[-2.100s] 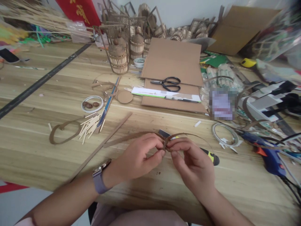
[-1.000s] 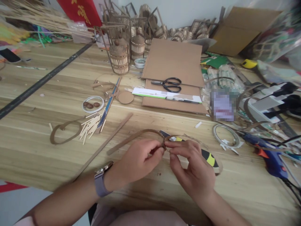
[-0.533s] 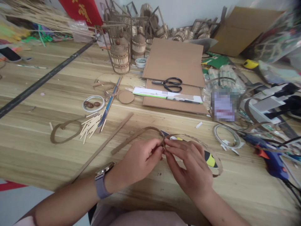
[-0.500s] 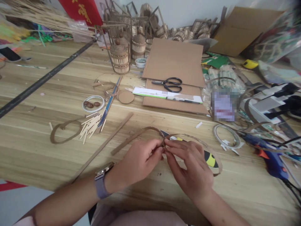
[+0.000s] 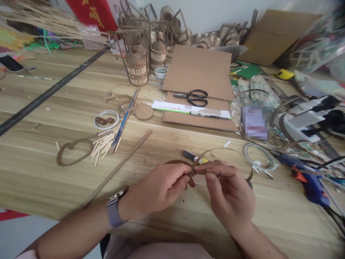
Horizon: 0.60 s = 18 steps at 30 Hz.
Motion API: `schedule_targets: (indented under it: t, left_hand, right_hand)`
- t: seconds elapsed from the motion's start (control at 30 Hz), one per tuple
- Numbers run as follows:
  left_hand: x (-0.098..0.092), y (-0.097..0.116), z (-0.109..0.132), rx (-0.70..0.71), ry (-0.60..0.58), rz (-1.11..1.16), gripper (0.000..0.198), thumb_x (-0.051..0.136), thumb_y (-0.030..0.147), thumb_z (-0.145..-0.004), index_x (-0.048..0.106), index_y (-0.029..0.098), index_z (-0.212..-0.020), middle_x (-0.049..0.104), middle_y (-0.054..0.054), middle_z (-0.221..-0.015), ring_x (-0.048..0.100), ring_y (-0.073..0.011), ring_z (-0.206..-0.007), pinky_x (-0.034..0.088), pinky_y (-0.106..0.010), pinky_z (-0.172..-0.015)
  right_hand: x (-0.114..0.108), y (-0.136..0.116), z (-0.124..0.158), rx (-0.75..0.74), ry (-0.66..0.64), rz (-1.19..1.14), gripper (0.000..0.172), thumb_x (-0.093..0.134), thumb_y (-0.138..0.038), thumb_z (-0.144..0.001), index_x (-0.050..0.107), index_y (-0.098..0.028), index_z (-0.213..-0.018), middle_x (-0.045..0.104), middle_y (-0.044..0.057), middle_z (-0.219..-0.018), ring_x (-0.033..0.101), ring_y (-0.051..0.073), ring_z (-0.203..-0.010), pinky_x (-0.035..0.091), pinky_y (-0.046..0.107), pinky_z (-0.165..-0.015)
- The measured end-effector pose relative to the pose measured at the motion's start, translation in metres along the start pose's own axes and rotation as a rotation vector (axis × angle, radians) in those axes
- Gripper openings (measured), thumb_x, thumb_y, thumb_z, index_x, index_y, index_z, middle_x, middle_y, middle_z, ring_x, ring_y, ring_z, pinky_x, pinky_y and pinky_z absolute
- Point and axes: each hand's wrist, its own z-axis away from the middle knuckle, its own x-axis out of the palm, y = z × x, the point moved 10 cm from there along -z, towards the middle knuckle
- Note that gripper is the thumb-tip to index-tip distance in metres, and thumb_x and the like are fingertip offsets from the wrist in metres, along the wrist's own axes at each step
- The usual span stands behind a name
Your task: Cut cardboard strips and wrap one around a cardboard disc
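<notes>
My left hand point(image 5: 164, 185) is closed, its thumb and fingers pinching a brown strip, part of which arches behind the knuckles with a ridged edge. Close against it, my right hand point(image 5: 231, 192) pinches the same brown strip point(image 5: 223, 149), whose long loop runs out behind and to the right of the fingers. The exact spot between the fingertips is mostly hidden. Beyond the hands lies a utility knife point(image 5: 189, 155), black and yellow, largely covered by my right hand. Left of my hands a straight brown strip point(image 5: 121, 167) rests on the wooden table point(image 5: 48, 180).
Small wooden sticks point(image 5: 102, 145) and a tape ring point(image 5: 106, 120) holding brown beads lie left. Scissors point(image 5: 192, 97) rest on cardboard sheets point(image 5: 199, 70). A blue glue gun point(image 5: 309, 183) and a tape roll point(image 5: 260, 156) are at right; small bamboo lanterns point(image 5: 136, 68) stand behind.
My right hand has shifted right and its fingers have turned more sideways along the strip. The strip's left tail, seen before, is now mostly behind my left hand.
</notes>
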Motion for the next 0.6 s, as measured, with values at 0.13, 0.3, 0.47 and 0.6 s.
schedule_targets:
  t: [0.13,0.3,0.47,0.6]
  left_hand:
    - [0.0,-0.004,0.0,-0.047,-0.003,-0.002,0.016,0.04,0.014,-0.097,0.056,0.017,-0.096,0.065,-0.001,-0.086,0.062,-0.0133,-0.08,0.046,-0.024,-0.072]
    - [-0.001,-0.015,0.002,-0.148,0.032,0.03,0.024,0.043,0.033,-0.101,0.056,0.019,-0.087,0.06,0.002,-0.078,0.06,-0.0121,-0.073,0.043,-0.023,-0.065]
    - [-0.004,-0.017,0.003,-0.144,0.082,0.022,0.028,0.038,0.033,-0.103,0.054,0.019,-0.084,0.061,0.002,-0.075,0.059,-0.0113,-0.07,0.041,-0.023,-0.064]
    - [-0.006,-0.015,0.004,-0.112,0.105,0.006,0.029,0.039,0.032,-0.103,0.052,0.019,-0.08,0.062,0.002,-0.074,0.058,-0.0111,-0.068,0.041,-0.022,-0.064]
  right_hand:
    - [0.0,0.003,0.002,0.012,0.003,0.003,0.015,0.056,-0.013,-0.091,0.057,-0.027,-0.098,0.073,0.003,-0.089,0.068,0.02,-0.085,0.055,0.039,-0.075]
    - [0.01,-0.027,-0.003,-0.251,-0.066,0.131,0.022,0.06,-0.008,-0.086,0.057,-0.025,-0.1,0.075,0.004,-0.091,0.07,0.019,-0.083,0.054,0.037,-0.076]
    - [0.013,-0.039,-0.006,-0.343,-0.063,0.267,0.023,0.066,-0.012,-0.084,0.059,-0.024,-0.103,0.076,0.006,-0.093,0.073,0.021,-0.085,0.055,0.037,-0.074]
    - [0.013,-0.034,-0.004,-0.295,-0.06,0.237,0.023,0.065,-0.009,-0.084,0.062,-0.025,-0.101,0.076,0.004,-0.094,0.073,0.02,-0.082,0.055,0.036,-0.075]
